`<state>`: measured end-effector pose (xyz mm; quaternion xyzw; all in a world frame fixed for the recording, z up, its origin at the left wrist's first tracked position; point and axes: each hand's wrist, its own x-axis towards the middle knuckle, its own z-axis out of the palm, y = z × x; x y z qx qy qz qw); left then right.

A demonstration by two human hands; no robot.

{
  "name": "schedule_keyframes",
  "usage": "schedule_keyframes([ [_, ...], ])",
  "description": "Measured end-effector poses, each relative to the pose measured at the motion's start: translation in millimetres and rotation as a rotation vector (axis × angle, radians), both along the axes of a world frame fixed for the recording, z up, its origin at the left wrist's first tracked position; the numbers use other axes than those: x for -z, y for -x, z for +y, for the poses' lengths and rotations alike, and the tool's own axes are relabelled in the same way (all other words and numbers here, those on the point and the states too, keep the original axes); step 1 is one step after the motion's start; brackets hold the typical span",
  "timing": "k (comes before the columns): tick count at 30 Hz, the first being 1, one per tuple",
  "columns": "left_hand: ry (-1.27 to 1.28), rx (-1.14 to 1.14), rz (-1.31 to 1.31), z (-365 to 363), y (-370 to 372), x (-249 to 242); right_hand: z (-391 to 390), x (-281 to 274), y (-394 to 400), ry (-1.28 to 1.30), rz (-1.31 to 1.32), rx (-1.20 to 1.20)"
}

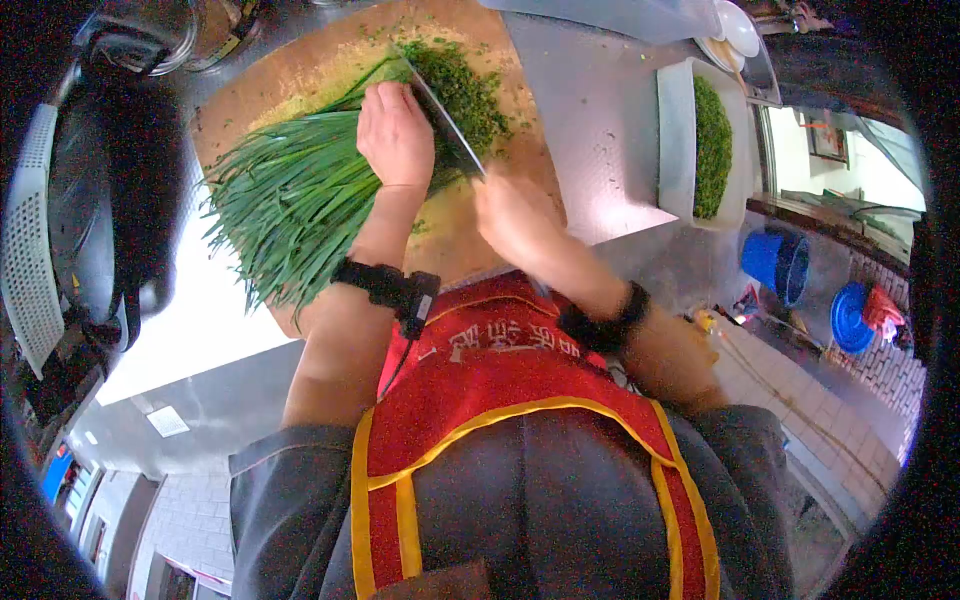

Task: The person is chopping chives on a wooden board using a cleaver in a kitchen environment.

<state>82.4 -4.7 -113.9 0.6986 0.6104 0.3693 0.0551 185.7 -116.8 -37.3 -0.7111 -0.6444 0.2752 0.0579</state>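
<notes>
A thick bundle of long green chives (290, 200) lies across a round wooden cutting board (300, 55). Pressed on the bundle near its cut end is my left hand (396, 135), its fingers curled over the stalks. My right hand (515, 215) is wrapped round the handle of a knife, somewhat blurred. Its blade (445, 115) shows as a thin edge slanting up and left, right beside the left fingers. On the blade's far side sits a pile of finely chopped chives (460, 85), with small bits scattered over the board. The knife's handle is mostly hidden in my grip.
A white rectangular tub (678, 140) of chopped greens (711, 150) stands on the metal counter (600, 120) at the right. White bowls (738, 30) are at the upper right. A perforated rack (30, 240) stands left. Blue buckets (775, 262) are on the floor.
</notes>
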Motion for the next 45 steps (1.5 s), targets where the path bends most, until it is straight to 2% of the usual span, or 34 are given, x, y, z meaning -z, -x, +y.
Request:
schedule_keyframes([
  [3,-0.014,-0.013,-0.028,3,0,-1,5,15,11,-0.088,0.037,0.147],
  [7,-0.008,0.060,-0.088,3,7,-4,5,13,-6,-0.141,0.133,0.093],
  [8,-0.006,0.080,-0.101,7,12,-2,3,13,-9,-0.139,0.121,0.168],
  [11,0.078,0.162,-0.129,24,23,-10,-6,5,-23,-0.243,0.146,0.174],
  [12,0.246,0.157,0.017,31,27,-15,-10,-3,-26,-0.261,0.171,0.183],
  [15,0.446,0.292,0.273,54,40,-14,-18,-21,-32,-0.355,0.251,0.204],
  [17,0.596,0.309,0.176,52,48,-21,-23,-24,-36,-0.468,0.303,0.206],
  [19,0.650,0.311,0.068,41,57,-20,-28,-21,-41,-0.308,0.298,0.284],
  [20,0.634,0.267,0.019,34,57,-19,-31,-19,-43,-0.225,0.293,0.321],
  [23,0.650,0.261,0.080,16,50,-33,-35,-10,-49,-0.192,0.324,0.357],
  [26,0.359,0.265,0.266,1,45,-30,-37,-16,-51,-0.185,0.294,0.342],
  [28,0.173,0.183,0.358,-9,40,-27,-37,-14,-52,-0.225,0.244,0.295],
  [31,0.357,0.075,-0.208,3,39,-27,-37,-13,-49,-0.255,0.236,0.267],
  [32,0.301,-0.065,-0.370,8,36,-25,-36,-14,-48,-0.262,0.242,0.261],
  [35,0.166,-0.359,-0.537,22,28,-15,-38,-9,-47,-0.364,0.244,0.201],
  [36,0.118,-0.398,-0.380,24,28,-25,-36,-6,-47,-0.379,0.215,0.198],
  [39,0.173,-0.257,-0.428,17,28,-50,-38,-6,-50,-0.423,0.281,0.208],
  [40,0.159,-0.098,-0.209,13,32,-45,-40,-11,-49,-0.385,0.334,0.254],
  [43,0.110,0.113,-0.147,12,43,-23,-46,-21,-47,-0.314,0.424,0.333],
  [44,0.055,0.116,-0.245,15,46,-16,-47,-14,-50,-0.325,0.410,0.317],
  [45,0.168,0.099,-0.407,13,47,-28,-48,-14,-52,-0.364,0.373,0.281],
])
